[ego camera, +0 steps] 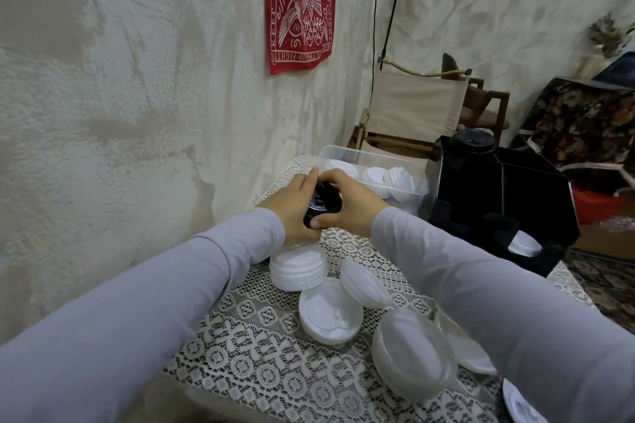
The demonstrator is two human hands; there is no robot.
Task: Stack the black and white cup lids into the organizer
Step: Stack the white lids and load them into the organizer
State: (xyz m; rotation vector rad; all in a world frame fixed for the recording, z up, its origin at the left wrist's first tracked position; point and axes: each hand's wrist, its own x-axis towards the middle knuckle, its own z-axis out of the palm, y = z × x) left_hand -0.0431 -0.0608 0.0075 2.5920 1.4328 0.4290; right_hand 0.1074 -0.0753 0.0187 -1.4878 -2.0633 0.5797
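Observation:
Both hands grip a small stack of black lids [321,204] above the lace-covered table [261,330]. My left hand [292,208] wraps it from the left, my right hand [347,204] from the right. The black organizer [498,203] stands at the right, with black lids [474,140] rising from its far slot and a white lid [524,243] showing in a near slot. White lid stacks [297,268] lie below my hands; more white lids [330,311] and clear lids [412,350] spread toward me.
A clear plastic bin [374,158] with several white lids sits behind my hands against the organizer. A rough plaster wall runs along the left. Behind the table stand a folding canvas chair [412,106] and a patterned armchair [584,120].

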